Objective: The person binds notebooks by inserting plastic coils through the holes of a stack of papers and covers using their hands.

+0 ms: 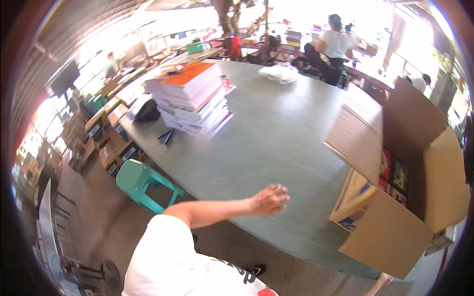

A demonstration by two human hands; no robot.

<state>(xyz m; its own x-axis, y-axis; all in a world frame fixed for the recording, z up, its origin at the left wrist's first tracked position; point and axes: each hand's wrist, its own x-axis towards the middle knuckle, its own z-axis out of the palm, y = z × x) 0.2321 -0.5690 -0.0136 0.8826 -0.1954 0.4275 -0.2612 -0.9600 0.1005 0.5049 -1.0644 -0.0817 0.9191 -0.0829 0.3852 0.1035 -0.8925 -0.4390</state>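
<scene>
My left hand (270,200) is held over the near edge of the grey-green table (276,133), its fingers curled in a loose fist with nothing seen in them. At the lower right, only part of my right hand (384,281) shows, by the table edge and just below the near flap of a large cardboard box (390,232). Its fingers are mostly hidden. The box stands with its flaps spread apart, and dark and red packages or books (395,177) lie inside. A tall stack of books (192,98), the top one orange, rises at the far left of the table.
A green plastic stool (140,180) stands against the table's left side. Near the stack lie a dark blue tool (166,136) and a dark bag (146,109). Crumpled clear plastic (279,73) lies at the far edge. Several cartons (106,133) fill the left floor; a person (335,44) sits beyond.
</scene>
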